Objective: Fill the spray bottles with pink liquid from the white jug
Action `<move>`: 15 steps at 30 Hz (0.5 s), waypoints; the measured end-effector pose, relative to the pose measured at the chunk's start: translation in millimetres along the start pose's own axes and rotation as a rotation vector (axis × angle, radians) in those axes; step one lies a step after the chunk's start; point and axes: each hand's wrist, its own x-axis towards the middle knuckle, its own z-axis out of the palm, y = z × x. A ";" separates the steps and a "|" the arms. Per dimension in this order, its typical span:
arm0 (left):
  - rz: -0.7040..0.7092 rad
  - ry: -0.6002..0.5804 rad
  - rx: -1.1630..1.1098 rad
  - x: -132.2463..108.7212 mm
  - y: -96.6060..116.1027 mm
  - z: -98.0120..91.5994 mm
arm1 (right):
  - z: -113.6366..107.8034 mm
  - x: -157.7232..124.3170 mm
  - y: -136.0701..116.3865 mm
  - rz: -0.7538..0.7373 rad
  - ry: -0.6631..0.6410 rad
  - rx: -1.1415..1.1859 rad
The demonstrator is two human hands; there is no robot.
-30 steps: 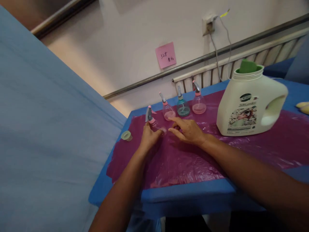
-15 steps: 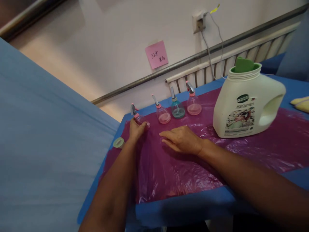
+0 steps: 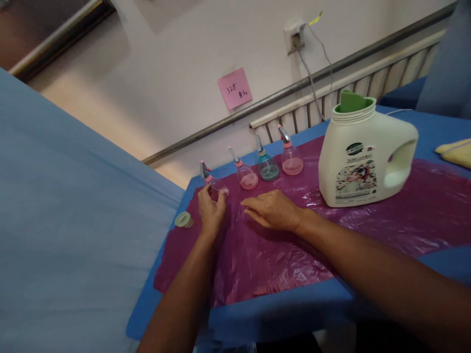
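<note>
My left hand (image 3: 212, 210) is just in front of the leftmost spray bottle (image 3: 217, 186), thumb and fingers apart. The fingertips overlap the lower part of this clear bottle with a pink collar; I cannot tell whether they still touch it. My right hand (image 3: 272, 210) rests low over the purple plastic sheet (image 3: 265, 264), fingers stretched toward the left, holding nothing visible. Beyond it stand a spray bottle with pink liquid (image 3: 247, 177), a teal one (image 3: 268, 168) and another pink one (image 3: 292, 161), all upright in a row.
A large cream detergent jug (image 3: 356, 162) with a green piece in its mouth stands at the right. A pale green cap (image 3: 183, 220) lies left of my left hand. The blue-covered table (image 3: 287, 309) meets a blue curtain (image 3: 73, 206). A yellow cloth (image 3: 456, 153) lies far right.
My left hand has drawn back slightly from the leftmost spray bottle, and its fingers have come off the bottle's sides. The right hand keeps its pose. The whole view has shifted a little.
</note>
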 end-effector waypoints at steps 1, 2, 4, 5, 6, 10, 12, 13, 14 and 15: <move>0.010 -0.029 -0.014 -2.9 8.9 5.7 | -0.5 0.5 -0.6 0.002 0.006 0.000; 0.009 -0.065 -0.049 -3.1 18.1 12.7 | -1.0 0.9 -1.0 0.003 0.013 0.001; -0.029 -0.103 -0.127 4.1 35.9 29.5 | -1.8 1.4 -0.8 0.001 0.032 0.009; -0.057 -0.110 -0.154 10.8 43.6 38.5 | -2.2 1.7 -0.1 0.000 0.045 0.014; -0.072 -0.114 -0.163 18.8 50.2 47.6 | -2.6 2.0 0.7 -0.001 0.059 0.017; -0.153 -0.152 -0.156 48.4 64.6 81.3 | -3.4 3.5 4.8 0.018 0.102 0.017; -0.211 -0.182 -0.146 55.1 66.6 94.7 | -3.1 4.2 6.2 0.036 0.106 0.022; -0.235 -0.196 -0.145 56.1 67.1 99.6 | -2.8 4.4 6.7 0.044 0.106 0.026; -0.254 -0.208 -0.147 55.6 67.4 103.1 | -2.5 4.6 7.1 0.053 0.106 0.030; -0.265 -0.215 -0.153 54.1 68.0 104.8 | -2.1 4.8 7.4 0.060 0.107 0.034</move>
